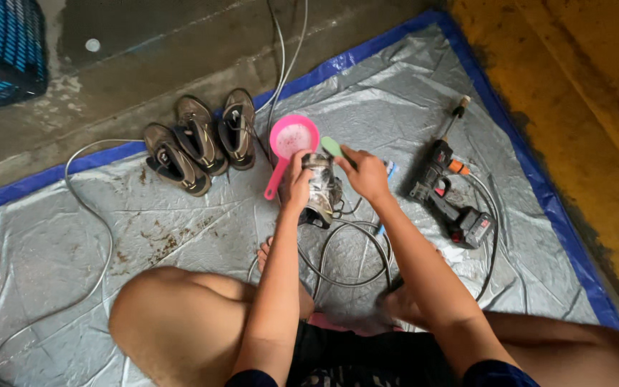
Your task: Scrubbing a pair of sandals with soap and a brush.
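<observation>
- You sit on a grey tarp (410, 107) with a blue border, spread over the concrete floor (180, 43).
- Three muddy shoes (198, 140) lie at its far left edge.
- A pink scoop (291, 140) rests mid-tarp.
- A black power sprayer (449, 197) lies to the right.
- Grey hoses (349, 254) coil near your feet.

Pink scoop (291, 140), green brush (332, 147), blue-edged silver tarp (395, 93), brown shoes (198, 140)
</observation>
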